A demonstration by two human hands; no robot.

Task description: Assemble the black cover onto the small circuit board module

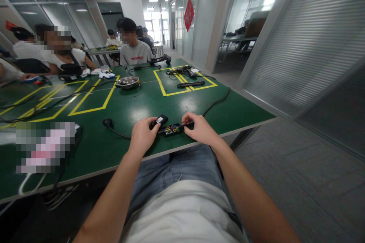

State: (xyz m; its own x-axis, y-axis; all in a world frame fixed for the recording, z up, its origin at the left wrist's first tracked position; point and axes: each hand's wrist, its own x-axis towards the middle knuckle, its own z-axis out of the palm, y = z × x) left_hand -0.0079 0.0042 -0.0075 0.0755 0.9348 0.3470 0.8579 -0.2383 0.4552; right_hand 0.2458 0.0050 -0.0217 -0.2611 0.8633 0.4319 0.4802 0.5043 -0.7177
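An opened black power adapter (172, 130) lies near the table's front edge, its circuit board with yellow-ringed parts facing up. My left hand (143, 133) is at its left side, thumb and fingers closed on a black plastic cover (161, 119) with a white label. Whether this hand also touches the adapter's left end is hard to see. On the other side, my right hand (199, 127) pinches the black cable (216, 102) where it meets the adapter. A cord with a round black plug (107, 122) runs out from behind my left hand.
A metal bowl (128, 82) stands on the green table (142, 102). Yellow tape (164, 90) frames a black bar (191, 84) and tangled cables at the back right. A pixelated pinkish thing (48, 148) is at the left. A person in a grey shirt (136, 54) sits across; others sit further left.
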